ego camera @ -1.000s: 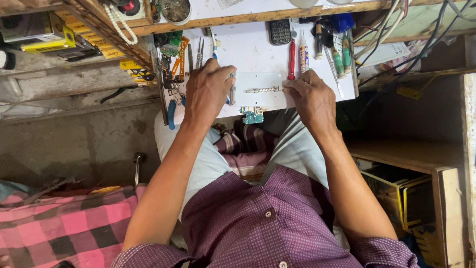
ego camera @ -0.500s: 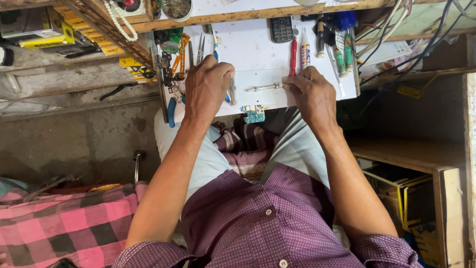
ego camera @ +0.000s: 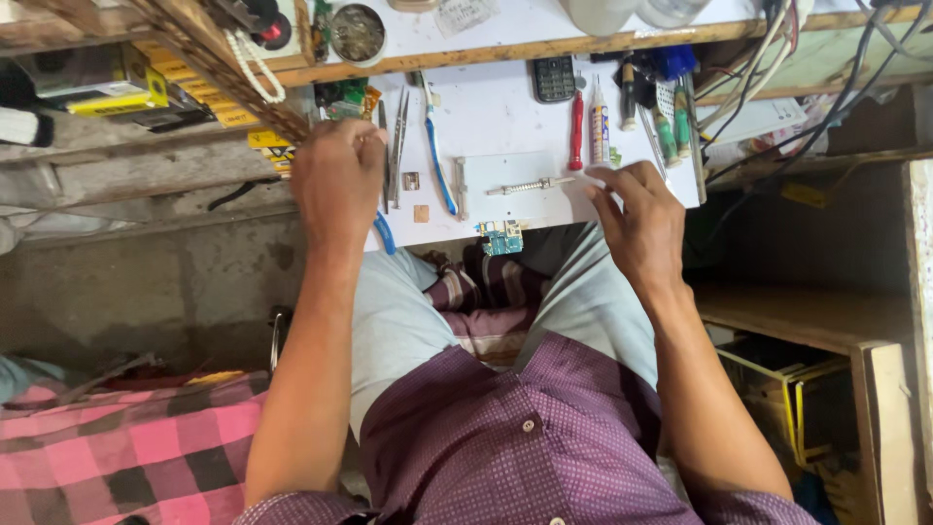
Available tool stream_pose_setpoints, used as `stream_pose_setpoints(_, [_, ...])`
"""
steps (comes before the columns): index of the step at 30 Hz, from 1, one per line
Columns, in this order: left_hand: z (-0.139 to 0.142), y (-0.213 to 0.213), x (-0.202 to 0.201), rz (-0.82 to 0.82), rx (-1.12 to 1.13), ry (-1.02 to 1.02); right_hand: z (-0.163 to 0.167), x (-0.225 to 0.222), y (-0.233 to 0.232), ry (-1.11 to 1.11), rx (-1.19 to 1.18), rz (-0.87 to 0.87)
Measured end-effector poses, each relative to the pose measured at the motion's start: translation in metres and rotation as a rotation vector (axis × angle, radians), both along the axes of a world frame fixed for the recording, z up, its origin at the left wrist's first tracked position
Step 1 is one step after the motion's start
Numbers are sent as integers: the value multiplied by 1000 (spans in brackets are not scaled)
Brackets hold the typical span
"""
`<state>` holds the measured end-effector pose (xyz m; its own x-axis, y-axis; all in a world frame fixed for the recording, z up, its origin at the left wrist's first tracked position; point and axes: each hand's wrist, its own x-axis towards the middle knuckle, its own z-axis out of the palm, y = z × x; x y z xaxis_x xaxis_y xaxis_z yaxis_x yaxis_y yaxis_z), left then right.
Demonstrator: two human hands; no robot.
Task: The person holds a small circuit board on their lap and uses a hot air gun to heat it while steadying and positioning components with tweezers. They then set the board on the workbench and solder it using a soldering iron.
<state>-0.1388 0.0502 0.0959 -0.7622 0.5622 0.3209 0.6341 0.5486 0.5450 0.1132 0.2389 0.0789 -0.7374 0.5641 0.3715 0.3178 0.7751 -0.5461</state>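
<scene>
My left hand (ego camera: 335,180) is at the left edge of the white work board (ego camera: 486,112). Its curled fingers lie over the tools there, next to metal tweezers (ego camera: 398,146); whether it grips anything is hidden. My right hand (ego camera: 637,219) rests at the board's right side. Its thumb and forefinger pinch what looks like a thin white strip (ego camera: 588,176) beside a grey metal holder (ego camera: 515,185). A blue toothbrush (ego camera: 437,165) lies between my hands. At the board's front edge, over my lap, sits a small blue circuit board (ego camera: 501,236).
A dark mobile phone (ego camera: 554,78), a red screwdriver (ego camera: 576,131), a glue tube (ego camera: 600,122) and green-handled screwdrivers (ego camera: 671,131) lie at the board's back. Cables (ego camera: 768,58) hang at the right. A wooden shelf (ego camera: 807,316) is by my right arm, a pink checked cloth (ego camera: 117,457) at lower left.
My left hand has moved left from the middle of the board to its left edge by the tweezers. My right hand has stayed at the right side.
</scene>
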Motion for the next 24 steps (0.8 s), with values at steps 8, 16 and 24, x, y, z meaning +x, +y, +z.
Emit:
stream_pose_setpoints(8, [-9,28,1,34,-150,42,2,27,-20,21,-106,-47])
stream_pose_setpoints(16, [-4,25,-8,75,49,195,0,38,-24,-8,-168,-59])
stream_pose_setpoints(24, [-3,-1,-3,-133,455,-557,0,28,-26,-34,-195,-16])
